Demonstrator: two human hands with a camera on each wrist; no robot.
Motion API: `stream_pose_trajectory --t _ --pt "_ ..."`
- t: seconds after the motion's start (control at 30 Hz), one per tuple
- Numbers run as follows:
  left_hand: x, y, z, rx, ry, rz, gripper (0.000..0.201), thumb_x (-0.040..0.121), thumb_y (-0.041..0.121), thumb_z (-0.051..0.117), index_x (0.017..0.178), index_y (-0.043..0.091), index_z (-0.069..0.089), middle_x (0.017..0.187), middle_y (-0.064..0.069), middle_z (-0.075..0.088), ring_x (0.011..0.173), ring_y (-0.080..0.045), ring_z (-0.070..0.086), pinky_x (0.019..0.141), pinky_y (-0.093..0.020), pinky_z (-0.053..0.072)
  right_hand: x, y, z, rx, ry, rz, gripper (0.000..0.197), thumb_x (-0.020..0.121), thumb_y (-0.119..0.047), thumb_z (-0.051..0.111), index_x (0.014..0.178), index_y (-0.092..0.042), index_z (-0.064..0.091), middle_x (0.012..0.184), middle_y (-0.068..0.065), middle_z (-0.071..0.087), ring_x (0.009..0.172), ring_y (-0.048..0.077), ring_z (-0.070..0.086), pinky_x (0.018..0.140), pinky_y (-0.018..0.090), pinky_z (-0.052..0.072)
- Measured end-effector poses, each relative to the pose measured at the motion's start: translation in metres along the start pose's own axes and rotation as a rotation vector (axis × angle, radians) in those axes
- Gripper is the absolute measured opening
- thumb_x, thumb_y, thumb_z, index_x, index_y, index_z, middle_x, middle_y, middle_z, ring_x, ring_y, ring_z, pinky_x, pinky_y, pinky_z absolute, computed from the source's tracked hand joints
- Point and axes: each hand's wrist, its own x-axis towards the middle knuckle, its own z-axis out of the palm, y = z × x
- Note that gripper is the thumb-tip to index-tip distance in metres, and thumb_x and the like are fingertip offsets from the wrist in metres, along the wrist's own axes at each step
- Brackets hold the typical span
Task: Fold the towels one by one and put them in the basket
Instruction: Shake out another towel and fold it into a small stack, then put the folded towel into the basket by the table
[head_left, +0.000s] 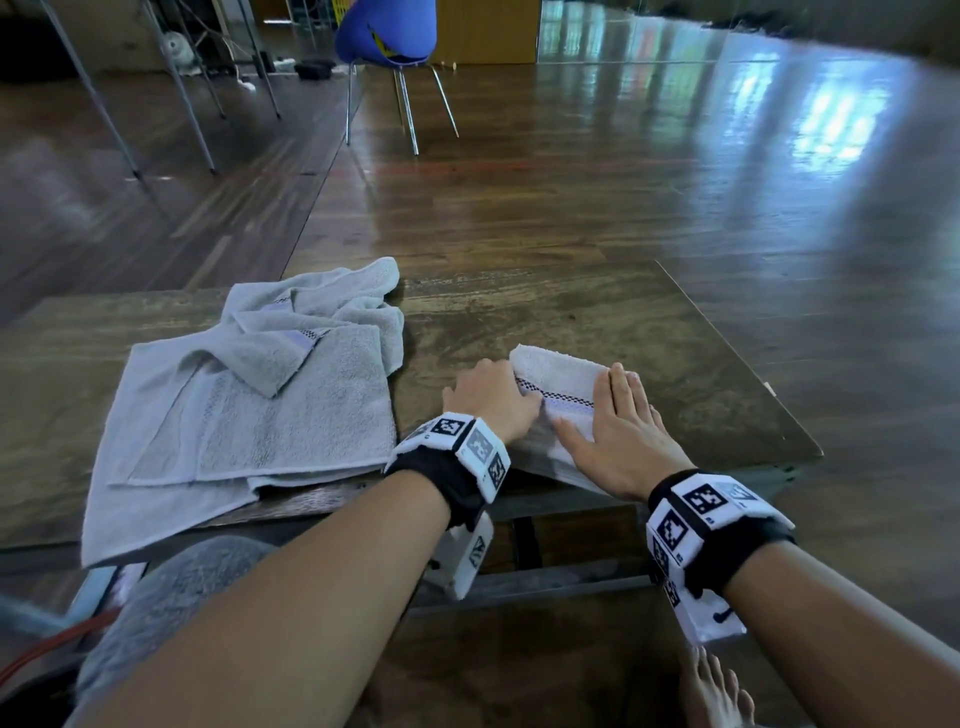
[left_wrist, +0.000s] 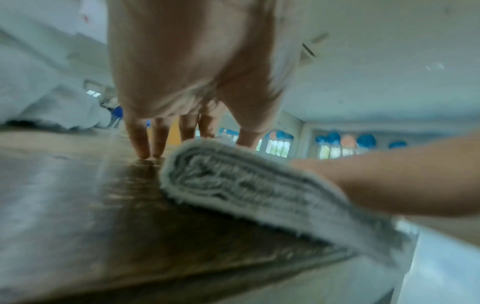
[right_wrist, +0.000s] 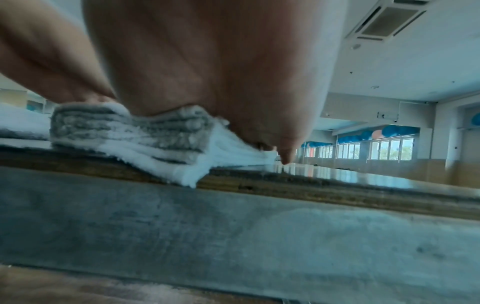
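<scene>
A: At the table's near edge, your right hand lies flat, fingers straight, pressing the folded towel. Your left hand?

B: Fingers bent at the towel's left edge; whether they grasp it, I can't tell. Looks like the final fold, being smoothed.

A: Next?

B: Lift it whole, two-handed. No basket in view. Further left, the unfolded towels wait.

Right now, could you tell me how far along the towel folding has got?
One white towel is already folded into a thick stack; the right hand lies flat on it while the left hand holds its left edge. The grey towels on the table remain unfolded. No basket is in view, so nothing looks put away.
</scene>
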Motion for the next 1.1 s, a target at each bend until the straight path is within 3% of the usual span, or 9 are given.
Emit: stream_pose_trajectory --t 0.13,0.23,0.33,0.43,0.57,0.63,0.8,0.97,1.1 --pt "-0.003 0.008 -0.016 -0.3 0.066 -0.049 0.018 0.08 0.023 0.065 0.079 0.011 0.052 0.087 -0.007 0.063 0.081 -0.026 0.062 0.059 -0.03 0.041 0.001 -0.011 -0.011 -0.012 0.021 0.034 0.09 0.095 -0.069 0.021 0.159 -0.011 -0.005 0.168 0.007 -0.01 0.155 0.022 -0.01 0.124 0.052 0.007" --pt "-0.013 0.012 -0.036 -0.511 0.087 -0.041 0.022 0.075 0.02 0.071 0.082 0.016 0.051 0.08 0.001 0.057 0.077 -0.022 0.057 0.057 -0.028 0.038 -0.002 -0.02 -0.022 0.15 0.032 0.086 0.087 0.095 -0.072 0.017 0.159 -0.018 -0.005 0.168 0.015 -0.003 0.155 0.028 -0.004 0.123 0.055 0.008" --pt "-0.029 0.006 -0.073 -0.661 0.09 -0.018 0.037 0.07 0.023 0.078 0.097 0.018 0.055 0.091 0.001 0.061 0.084 -0.016 0.06 0.072 -0.031 0.049 -0.01 -0.037 -0.037 0.508 -0.013 0.103 0.072 0.098 -0.067 0.02 0.154 -0.027 0.0 0.16 0.024 0.021 0.148 0.04 0.022 0.118 0.057 0.023" --pt "-0.057 -0.002 -0.115 -0.774 0.054 0.015 0.04 0.062 0.02 0.08 0.098 0.014 0.063 0.097 -0.004 0.07 0.092 -0.021 0.067 0.079 -0.035 0.054 -0.022 -0.072 -0.055 0.945 0.004 0.066 0.071 0.103 -0.055 0.035 0.152 -0.013 0.005 0.132 0.006 0.046 0.125 0.03 0.052 0.109 0.046 0.04" --pt "-0.104 -0.026 -0.177 -0.967 0.12 0.003 0.028 0.058 0.014 0.066 0.083 0.004 0.068 0.078 -0.009 0.068 0.071 -0.023 0.067 0.064 -0.034 0.052 -0.041 -0.134 -0.087 1.281 0.003 -0.03 0.066 0.099 -0.035 0.06 0.145 -0.009 0.021 0.127 0.018 0.059 0.109 0.033 0.067 0.097 0.055 0.053" --pt "-0.129 -0.051 -0.209 -1.031 0.195 -0.025 0.028 0.063 0.011 0.065 0.088 0.0 0.07 0.079 -0.009 0.065 0.07 -0.02 0.062 0.061 -0.03 0.048 -0.052 -0.169 -0.108 1.269 0.008 -0.148 0.064 0.097 -0.016 0.063 0.143 -0.015 0.019 0.119 0.019 0.059 0.098 0.034 0.069 0.089 0.057 0.056" --pt "-0.2 -0.14 -0.25 -1.146 0.473 -0.136 0.022 0.088 0.013 0.065 0.109 0.007 0.069 0.079 0.003 0.068 0.067 -0.013 0.063 0.057 -0.026 0.048 -0.085 -0.275 -0.136 0.908 -0.04 -0.53 0.054 0.088 0.0 0.052 0.126 -0.024 0.021 0.102 0.004 0.045 0.08 0.017 0.056 0.044 0.02 0.048" --pt "-0.271 -0.232 -0.235 -1.241 0.634 -0.328 0.014 0.092 0.012 0.065 0.106 0.012 0.066 0.095 -0.004 0.073 0.075 -0.019 0.07 0.064 -0.035 0.053 -0.114 -0.379 -0.094 0.553 -0.194 -0.756 0.056 0.086 -0.011 0.053 0.126 -0.028 0.017 0.096 -0.002 0.047 0.086 0.017 0.057 0.068 0.036 0.053" --pt "-0.315 -0.299 -0.192 -1.205 0.91 -0.558 0.035 0.091 0.008 0.066 0.12 0.011 0.047 0.114 -0.009 0.067 0.095 -0.023 0.068 0.075 -0.041 0.059 -0.133 -0.45 -0.023 0.273 -0.338 -0.817 0.057 0.086 -0.014 0.062 0.13 -0.019 0.026 0.098 0.004 0.052 0.093 0.026 0.059 0.079 0.041 0.053"
